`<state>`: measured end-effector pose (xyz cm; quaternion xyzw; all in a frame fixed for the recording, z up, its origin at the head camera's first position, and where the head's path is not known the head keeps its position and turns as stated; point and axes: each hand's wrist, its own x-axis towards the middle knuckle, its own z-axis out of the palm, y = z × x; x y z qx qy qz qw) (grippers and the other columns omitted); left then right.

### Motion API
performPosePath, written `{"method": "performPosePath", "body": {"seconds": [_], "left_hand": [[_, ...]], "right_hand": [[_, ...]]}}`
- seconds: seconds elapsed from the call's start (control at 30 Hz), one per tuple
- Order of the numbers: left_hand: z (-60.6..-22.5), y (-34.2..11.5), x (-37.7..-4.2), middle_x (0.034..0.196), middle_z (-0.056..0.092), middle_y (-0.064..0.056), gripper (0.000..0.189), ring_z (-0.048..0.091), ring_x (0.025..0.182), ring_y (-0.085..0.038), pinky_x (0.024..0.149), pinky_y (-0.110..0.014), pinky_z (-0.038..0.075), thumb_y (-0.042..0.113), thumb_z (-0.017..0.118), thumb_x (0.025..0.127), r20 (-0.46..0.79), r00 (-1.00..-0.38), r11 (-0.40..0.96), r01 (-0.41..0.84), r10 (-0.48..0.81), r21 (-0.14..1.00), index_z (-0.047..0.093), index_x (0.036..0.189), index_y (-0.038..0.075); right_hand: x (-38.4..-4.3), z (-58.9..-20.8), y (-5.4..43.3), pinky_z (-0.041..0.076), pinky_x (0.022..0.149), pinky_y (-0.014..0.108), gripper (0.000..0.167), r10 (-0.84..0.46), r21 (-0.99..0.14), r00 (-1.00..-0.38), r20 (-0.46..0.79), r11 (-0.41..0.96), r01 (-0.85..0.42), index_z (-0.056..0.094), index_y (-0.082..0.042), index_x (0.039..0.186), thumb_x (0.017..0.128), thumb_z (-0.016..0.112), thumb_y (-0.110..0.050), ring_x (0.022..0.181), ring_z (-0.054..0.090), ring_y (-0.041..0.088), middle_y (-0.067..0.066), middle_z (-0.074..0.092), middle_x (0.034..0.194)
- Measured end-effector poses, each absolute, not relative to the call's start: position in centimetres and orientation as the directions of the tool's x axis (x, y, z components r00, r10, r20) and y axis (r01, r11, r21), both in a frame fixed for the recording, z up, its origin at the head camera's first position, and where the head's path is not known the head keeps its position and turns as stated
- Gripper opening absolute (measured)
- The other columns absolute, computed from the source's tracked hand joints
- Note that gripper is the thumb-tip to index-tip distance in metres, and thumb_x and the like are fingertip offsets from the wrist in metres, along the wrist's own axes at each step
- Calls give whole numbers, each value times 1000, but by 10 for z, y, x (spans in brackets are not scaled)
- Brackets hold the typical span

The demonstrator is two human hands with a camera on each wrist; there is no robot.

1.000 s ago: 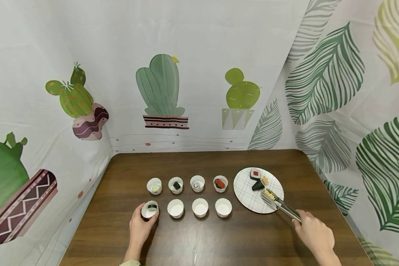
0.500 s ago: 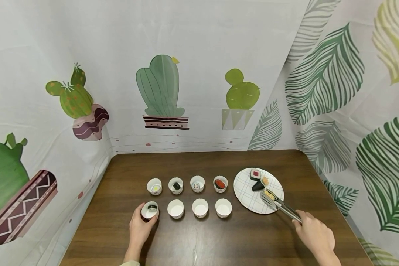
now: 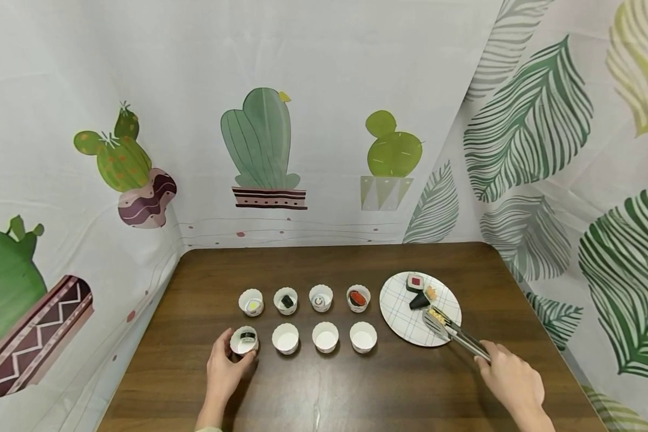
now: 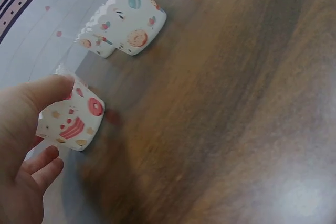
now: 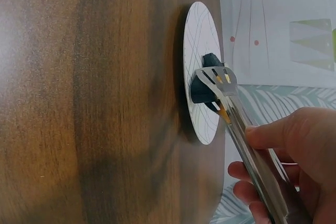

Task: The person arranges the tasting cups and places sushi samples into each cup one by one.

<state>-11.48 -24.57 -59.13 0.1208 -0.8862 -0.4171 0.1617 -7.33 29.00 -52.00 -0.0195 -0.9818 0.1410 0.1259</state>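
Observation:
My left hand [image 3: 227,369] has its thumb and fingers around a white paper baking cup [image 3: 243,348] in the front row. A white toy sushi piece with a black band [image 3: 246,336] lies inside. Pink donut and cake prints mark the cup's side in the left wrist view, where the thumb overlaps its rim. My right hand [image 3: 510,381] grips metal tongs [image 3: 467,342]. Their tips reach over the white plate [image 3: 402,327] around a yellow-topped sushi piece [image 3: 438,316]. A dark hand roll [image 3: 419,301] with orange filling [image 3: 431,293] lies beside the tips.
A red-centred sushi roll [image 3: 414,282] sits at the plate's back. Behind, paper cups hold a yellow-topped piece [image 3: 252,305], a black piece [image 3: 287,301], a white swirl piece [image 3: 319,301] and a red-topped piece [image 3: 357,297]. Three front cups, including the middle one [image 3: 325,347], show white insides.
My left hand has shifted slightly left around the cup, its fingers a little looser. The right hand and tongs look the same.

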Motion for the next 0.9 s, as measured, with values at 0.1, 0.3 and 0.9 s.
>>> {"method": "performPosePath", "body": {"seconds": [0.1,0.3,0.9], "left_hand": [[-585,-246,-114,125,54,-17,75,56,110,-32,85,-18,41,9,83,63,201,-919,605,-50,-340,795,47,129,1],[-571,-244,-115,126,52,-18,77,52,115,-36,93,-42,39,8,83,62,267,-909,607,20,-320,794,46,129,0],[-545,-230,-122,143,39,-2,95,38,129,-25,100,-44,32,20,85,61,286,-942,637,113,-174,762,35,141,21]], "right_hand": [[-73,-520,290,37,44,53,29,75,-282,-967,244,959,4,63,-1,100,75,67,-15,54,54,42,17,63,81],[-75,-518,289,37,44,53,30,67,-280,-963,262,960,-9,63,-1,100,74,67,-15,53,54,41,17,63,79],[-77,-512,286,38,45,52,30,48,-279,-965,258,960,-27,64,-1,101,75,68,-15,55,56,41,17,64,82]]}}
